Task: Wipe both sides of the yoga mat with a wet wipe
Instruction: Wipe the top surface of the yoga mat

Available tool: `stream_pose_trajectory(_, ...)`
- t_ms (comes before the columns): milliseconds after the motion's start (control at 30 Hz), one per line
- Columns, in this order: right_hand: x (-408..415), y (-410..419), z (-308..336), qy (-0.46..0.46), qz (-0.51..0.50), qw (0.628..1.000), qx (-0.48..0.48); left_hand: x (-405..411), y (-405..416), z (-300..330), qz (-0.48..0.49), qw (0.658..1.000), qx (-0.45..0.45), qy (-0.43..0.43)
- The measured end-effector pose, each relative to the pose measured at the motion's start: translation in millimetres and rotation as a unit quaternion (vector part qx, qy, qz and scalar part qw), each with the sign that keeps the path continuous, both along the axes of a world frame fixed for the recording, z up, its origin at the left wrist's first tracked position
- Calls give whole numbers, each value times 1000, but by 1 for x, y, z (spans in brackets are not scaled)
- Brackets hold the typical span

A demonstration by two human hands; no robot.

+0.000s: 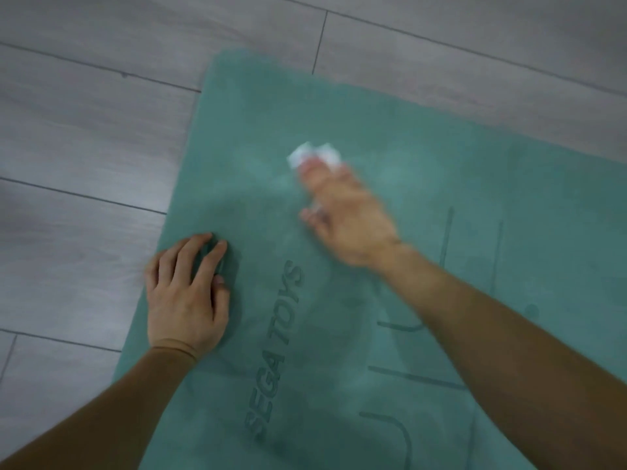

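Pressing one wet wipe (314, 156) on one yoga mat (424, 147): right hand (342, 215)

right hand (346, 215): motion-blurred | wet wipe (314, 156): partly hidden beneath fingers | yoga mat (441, 157): cut off right, bottom

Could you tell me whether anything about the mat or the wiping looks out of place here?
Nothing stands out. The yoga mat lies flat on the grey floor, the left hand rests on its edge, and the right hand holds the wet wipe against it.
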State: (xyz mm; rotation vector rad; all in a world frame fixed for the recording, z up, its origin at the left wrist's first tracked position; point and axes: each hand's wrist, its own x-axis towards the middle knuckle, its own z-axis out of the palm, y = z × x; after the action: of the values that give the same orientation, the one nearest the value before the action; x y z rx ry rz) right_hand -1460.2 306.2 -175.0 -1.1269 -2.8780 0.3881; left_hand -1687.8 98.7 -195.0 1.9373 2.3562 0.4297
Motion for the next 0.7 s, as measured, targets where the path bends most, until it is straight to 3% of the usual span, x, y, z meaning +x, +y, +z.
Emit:
stream_pose_trajectory(67, 27, 33, 1, -11, -241, 970, 17, -1, -3, 0, 6, 1000, -7, 11)
stream_pose_trajectory(133, 9, 24, 0, -26, -361, 932, 19, 4, 8, 5, 16, 1000, -16, 18)
stream_pose_trajectory(200, -43, -15, 5, -7, -271, 963, 5, 6, 37, 11, 54, 998, -17, 18)
stream_pose_trajectory(267, -67, -56, 8, -6, -54, 998, -13, 3, 64, 11, 67, 998, -7, 20)
stream_pose_trajectory(333, -44, -40, 5, -39, 36, 998, 26, -1, 72, 3, 53, 998, 20, 5)
stream_pose_trajectory(400, 2, 5, -2, -53, -99, 993, 44, -3, 73, -2, 20, 999, 24, -15)
stream_pose_trajectory(467, 35, 34, -1, -58, -305, 950, 29, -7, 71, -3, 10, 1000, 3, -21)
stream_pose_trajectory(533, 14, 37, 1, -44, -382, 923, 32, -7, 76, -4, 0, 1000, -6, -30)
stream_pose_trajectory(700, -132, 15, -5, -2, -94, 995, 19, -10, 74, -2, 3, 1000, -10, -27)
